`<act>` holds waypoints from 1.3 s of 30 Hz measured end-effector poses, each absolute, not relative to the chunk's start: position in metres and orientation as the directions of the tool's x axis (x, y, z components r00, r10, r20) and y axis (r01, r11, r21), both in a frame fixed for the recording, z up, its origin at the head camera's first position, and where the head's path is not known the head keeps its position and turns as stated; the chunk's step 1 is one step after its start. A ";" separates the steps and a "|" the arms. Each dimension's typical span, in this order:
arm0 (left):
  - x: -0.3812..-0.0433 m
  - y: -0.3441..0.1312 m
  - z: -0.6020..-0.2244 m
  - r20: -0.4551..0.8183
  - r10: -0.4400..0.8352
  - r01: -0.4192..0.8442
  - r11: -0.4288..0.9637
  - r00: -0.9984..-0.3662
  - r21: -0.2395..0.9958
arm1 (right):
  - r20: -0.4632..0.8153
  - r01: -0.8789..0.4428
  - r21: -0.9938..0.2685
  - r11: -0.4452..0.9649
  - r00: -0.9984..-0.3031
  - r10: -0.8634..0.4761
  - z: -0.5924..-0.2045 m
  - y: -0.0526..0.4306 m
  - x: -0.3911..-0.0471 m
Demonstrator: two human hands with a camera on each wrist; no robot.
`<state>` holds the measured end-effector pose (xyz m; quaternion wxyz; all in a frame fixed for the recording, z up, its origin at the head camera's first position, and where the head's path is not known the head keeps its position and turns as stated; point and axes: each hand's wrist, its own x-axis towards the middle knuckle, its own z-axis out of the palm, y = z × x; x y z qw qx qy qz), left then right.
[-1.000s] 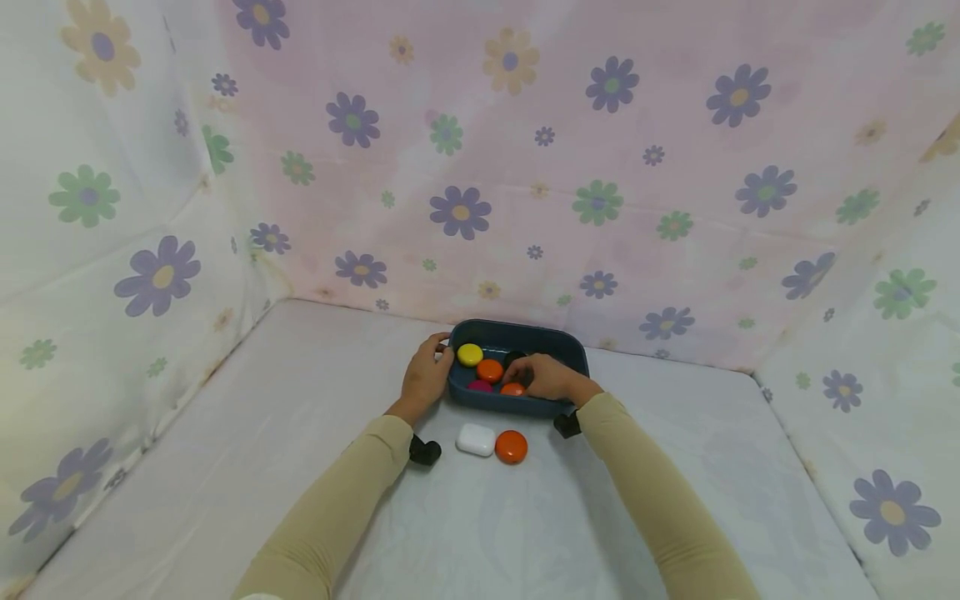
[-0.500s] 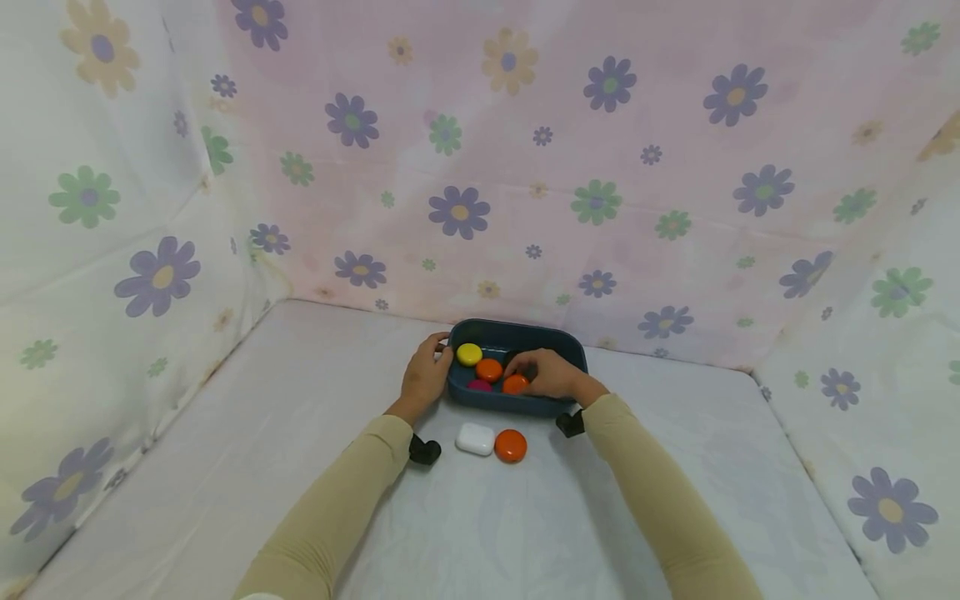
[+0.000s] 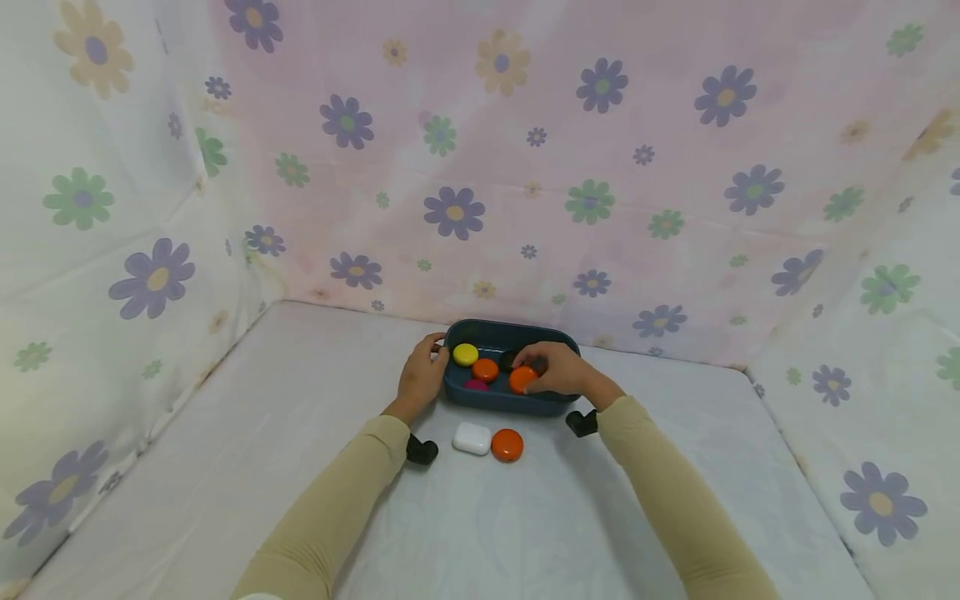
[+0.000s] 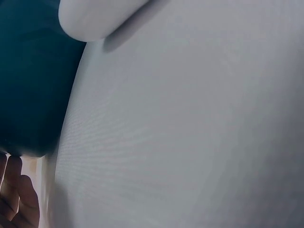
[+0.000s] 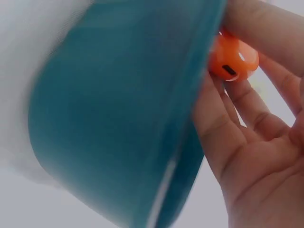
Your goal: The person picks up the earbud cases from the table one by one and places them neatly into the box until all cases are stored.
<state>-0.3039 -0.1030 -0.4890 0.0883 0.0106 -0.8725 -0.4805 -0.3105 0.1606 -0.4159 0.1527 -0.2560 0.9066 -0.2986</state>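
In the head view my right hand [image 3: 562, 371] reaches into a dark teal bin [image 3: 502, 403] and pinches a round, glossy orange piece [image 3: 522, 381]. The right wrist view shows a small dark slot in this orange piece [image 5: 240, 59], held between thumb and fingers at the rim. My left hand [image 3: 422, 375] lies against the bin's left end; its fingertips [image 4: 14, 164] touch the wall in the left wrist view. Inside the bin lie a yellow round piece [image 3: 465, 355], another orange one [image 3: 485, 370], a magenta one [image 3: 477, 386] and a black one [image 3: 507, 360], partly hidden by my right hand.
On the white table [image 3: 480, 525], in front of the bin, a white rounded block [image 3: 472, 438] sits beside an orange round piece [image 3: 507, 445]. Flower-printed cloth [image 3: 517, 275] hangs close behind the bin. Black wrist mounts [image 3: 422, 452] stick out under both forearms.
My right hand has lifted slightly and drawn right with the orange piece, which shows more fully now. The left hand stays at the bin's end.
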 end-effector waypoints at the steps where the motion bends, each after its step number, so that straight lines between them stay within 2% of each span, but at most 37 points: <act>1: -0.304 -0.103 -0.489 0.145 -0.103 0.068 0.536 -0.984 0.842 | -0.121 -0.372 -0.616 0.694 -0.826 -0.551 -0.414 0.161 -0.309; 14: -0.303 -0.104 -0.487 0.132 -0.103 0.055 0.545 -0.986 0.837 | -0.035 -0.449 -0.595 0.667 -0.814 -0.579 -0.397 0.179 -0.280; 19: -0.303 -0.104 -0.488 0.129 -0.104 0.051 0.547 -0.986 0.836 | -0.039 -0.439 -0.606 0.663 -0.817 -0.576 -0.397 0.184 -0.269; 25: -0.303 -0.105 -0.489 0.131 -0.105 0.055 0.535 -0.986 0.843 | -0.028 -0.485 -0.607 0.630 -0.779 -0.626 -0.402 0.187 -0.257; 39: -0.301 -0.102 -0.487 0.139 -0.086 0.071 0.538 -0.987 0.840 | -0.093 -0.508 -0.569 0.647 -0.741 -0.665 -0.419 0.190 -0.233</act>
